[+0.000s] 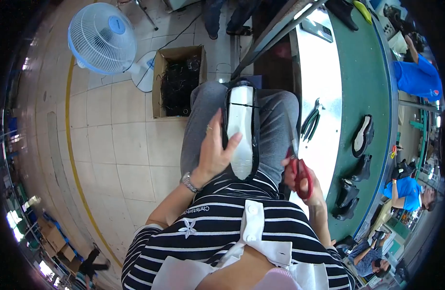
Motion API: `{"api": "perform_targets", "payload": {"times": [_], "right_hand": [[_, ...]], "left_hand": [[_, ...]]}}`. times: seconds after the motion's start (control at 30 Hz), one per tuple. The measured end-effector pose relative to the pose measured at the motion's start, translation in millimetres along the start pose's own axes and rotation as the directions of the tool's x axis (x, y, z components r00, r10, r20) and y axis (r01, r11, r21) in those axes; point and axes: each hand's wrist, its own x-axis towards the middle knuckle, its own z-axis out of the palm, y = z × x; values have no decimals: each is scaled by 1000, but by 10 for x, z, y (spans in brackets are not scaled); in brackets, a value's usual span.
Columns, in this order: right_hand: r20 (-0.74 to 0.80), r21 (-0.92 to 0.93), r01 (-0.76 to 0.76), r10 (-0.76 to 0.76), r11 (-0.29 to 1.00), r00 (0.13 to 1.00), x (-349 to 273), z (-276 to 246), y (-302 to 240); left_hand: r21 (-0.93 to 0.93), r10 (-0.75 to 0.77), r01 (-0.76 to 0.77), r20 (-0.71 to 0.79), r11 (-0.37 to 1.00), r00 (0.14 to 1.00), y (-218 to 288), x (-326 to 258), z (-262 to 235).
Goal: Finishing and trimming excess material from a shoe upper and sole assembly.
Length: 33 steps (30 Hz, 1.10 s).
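Note:
On my lap rests a black shoe upper, its white sole side facing up and a thin dark strand crossing it near the far end. My left hand grips its left edge, thumb lying over the white face. To the right, my right hand is wrapped round the red handles of a pair of scissors. The blades point away from me beside my right thigh, apart from the shoe. Whether the blades are fully together is hard to see.
A white bench top to my right holds pliers and a phone. Beyond it, a green conveyor carries several black shoes. Ahead on the left stand a cardboard box of black scraps and a fan. Other people are at work on the right.

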Motion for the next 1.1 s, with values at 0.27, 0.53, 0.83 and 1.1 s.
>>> {"api": "perform_targets", "payload": {"times": [0.27, 0.53, 0.83, 1.1], "right_hand": [[195, 56, -257, 242, 965, 950, 360, 470, -94], [-175, -291, -120, 71, 949, 982, 497, 511, 297], [-641, -420, 72, -351, 905, 682, 418, -499, 219], [-699, -715, -497, -477, 492, 534, 79, -1857, 1127]], "left_hand": [[-72, 10, -17, -95, 997, 995, -90, -89, 184], [14, 38, -37, -103, 999, 994, -23, -14, 168], [566, 514, -400, -50, 721, 857, 153, 610, 297], [654, 701, -497, -73, 571, 710, 159, 584, 363]]}}
